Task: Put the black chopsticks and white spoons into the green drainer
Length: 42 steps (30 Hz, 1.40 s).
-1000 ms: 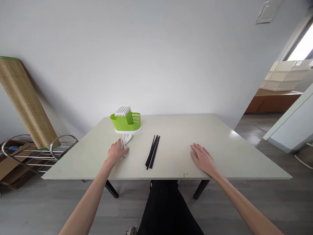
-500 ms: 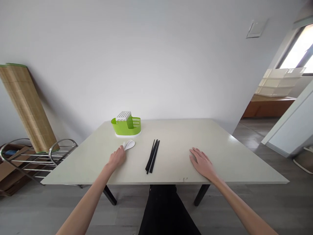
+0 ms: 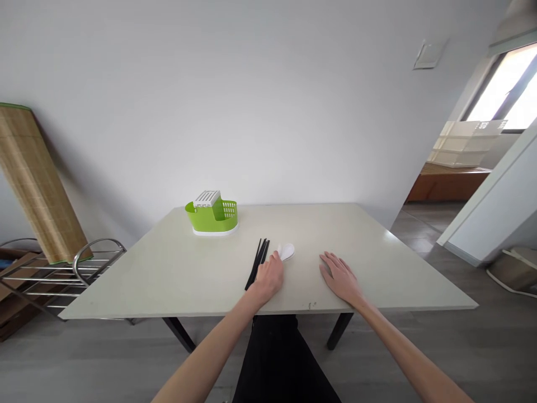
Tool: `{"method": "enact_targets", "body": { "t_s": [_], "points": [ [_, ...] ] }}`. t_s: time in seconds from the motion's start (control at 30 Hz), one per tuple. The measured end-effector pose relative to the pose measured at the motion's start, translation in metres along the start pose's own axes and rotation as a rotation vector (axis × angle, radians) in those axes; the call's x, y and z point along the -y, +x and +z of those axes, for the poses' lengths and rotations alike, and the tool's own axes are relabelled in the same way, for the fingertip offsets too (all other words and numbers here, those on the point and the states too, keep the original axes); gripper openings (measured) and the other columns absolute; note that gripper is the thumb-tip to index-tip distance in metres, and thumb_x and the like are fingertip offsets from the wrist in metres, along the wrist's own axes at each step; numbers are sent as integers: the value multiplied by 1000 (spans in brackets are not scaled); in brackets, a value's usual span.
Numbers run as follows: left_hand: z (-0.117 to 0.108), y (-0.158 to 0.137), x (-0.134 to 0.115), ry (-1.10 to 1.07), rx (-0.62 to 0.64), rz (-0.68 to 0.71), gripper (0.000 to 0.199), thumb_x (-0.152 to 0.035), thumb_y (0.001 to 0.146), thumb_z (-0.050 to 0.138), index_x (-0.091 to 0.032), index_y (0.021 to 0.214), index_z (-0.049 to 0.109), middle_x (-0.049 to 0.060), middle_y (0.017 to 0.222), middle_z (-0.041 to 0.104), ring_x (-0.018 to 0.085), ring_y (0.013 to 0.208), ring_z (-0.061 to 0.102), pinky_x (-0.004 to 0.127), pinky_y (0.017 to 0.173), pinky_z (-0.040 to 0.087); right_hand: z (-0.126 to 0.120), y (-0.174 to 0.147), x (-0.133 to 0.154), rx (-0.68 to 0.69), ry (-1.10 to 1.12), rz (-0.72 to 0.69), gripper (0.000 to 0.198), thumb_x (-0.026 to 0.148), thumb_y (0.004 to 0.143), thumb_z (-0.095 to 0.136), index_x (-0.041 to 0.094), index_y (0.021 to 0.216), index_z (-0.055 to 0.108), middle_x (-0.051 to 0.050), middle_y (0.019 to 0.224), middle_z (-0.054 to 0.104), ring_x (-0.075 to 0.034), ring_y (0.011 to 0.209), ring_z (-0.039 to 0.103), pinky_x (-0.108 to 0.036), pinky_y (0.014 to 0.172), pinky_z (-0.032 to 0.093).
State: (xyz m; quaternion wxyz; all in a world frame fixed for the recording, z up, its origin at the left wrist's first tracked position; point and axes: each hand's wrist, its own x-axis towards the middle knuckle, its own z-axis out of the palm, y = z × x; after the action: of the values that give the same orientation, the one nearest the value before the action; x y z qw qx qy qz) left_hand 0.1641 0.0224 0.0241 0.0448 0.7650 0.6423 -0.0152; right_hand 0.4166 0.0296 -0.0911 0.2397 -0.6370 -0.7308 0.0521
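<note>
My left hand (image 3: 269, 276) is closed around white spoons (image 3: 287, 252), low over the middle of the table; their bowls stick out beyond my fingers and their exact number cannot be made out. Just left of that hand, and partly covered by it, lies a bundle of black chopsticks (image 3: 257, 263). My right hand (image 3: 339, 275) rests flat on the tabletop to the right, fingers stretched out, holding nothing. Toward the back left stands a green utensil basket (image 3: 212, 219) with a white slotted top and a white base, apart from both hands.
The pale table (image 3: 176, 280) backs onto a white wall. On the left, a rolled bamboo mat (image 3: 39, 184) leans beside a metal rack (image 3: 46, 280). Translucent boxes (image 3: 461, 143) sit by the window at the far right.
My left hand has carried the white spoons rightward, from left of the chopsticks to their right side. My right hand stays flat on the table. The view has shifted slightly.
</note>
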Motion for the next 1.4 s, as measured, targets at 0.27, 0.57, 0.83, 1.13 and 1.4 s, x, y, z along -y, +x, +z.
{"method": "enact_targets", "body": {
  "t_s": [0.27,0.57,0.83,1.13,1.4],
  "points": [
    [16,18,-25,60,-9,19,46,-8,98,38,-9,140,56,28,120,70,34,109,75,41,88,58,-2,3,1,0,11,8,60,50,108,29,19,152,54,-9,165,46,-24,156,36,-47,130,27],
    [18,31,-46,105,11,121,59,-21,104,40,-9,161,32,28,120,70,34,110,73,41,88,54,-3,4,-3,0,38,11,59,51,108,30,22,154,52,-7,166,45,-23,157,35,-45,130,25],
    [12,24,-48,104,-10,159,67,-51,104,48,-10,156,37,25,118,71,37,109,71,43,87,50,-2,4,-6,-9,50,10,58,50,107,30,22,153,53,-7,166,45,-24,157,34,-47,130,25],
    [-55,42,34,14,-375,79,60,-60,105,35,-17,144,51,21,140,60,37,133,50,51,114,36,-5,0,-5,2,61,9,57,50,107,31,24,153,53,-6,166,46,-23,157,34,-47,131,25],
    [-132,83,199,44,-632,-156,71,-57,103,33,-12,158,36,18,170,35,40,158,18,59,125,20,-5,-6,-6,2,77,-4,57,53,107,31,27,153,53,-3,166,45,-25,157,34,-49,131,26]
  ]
}}
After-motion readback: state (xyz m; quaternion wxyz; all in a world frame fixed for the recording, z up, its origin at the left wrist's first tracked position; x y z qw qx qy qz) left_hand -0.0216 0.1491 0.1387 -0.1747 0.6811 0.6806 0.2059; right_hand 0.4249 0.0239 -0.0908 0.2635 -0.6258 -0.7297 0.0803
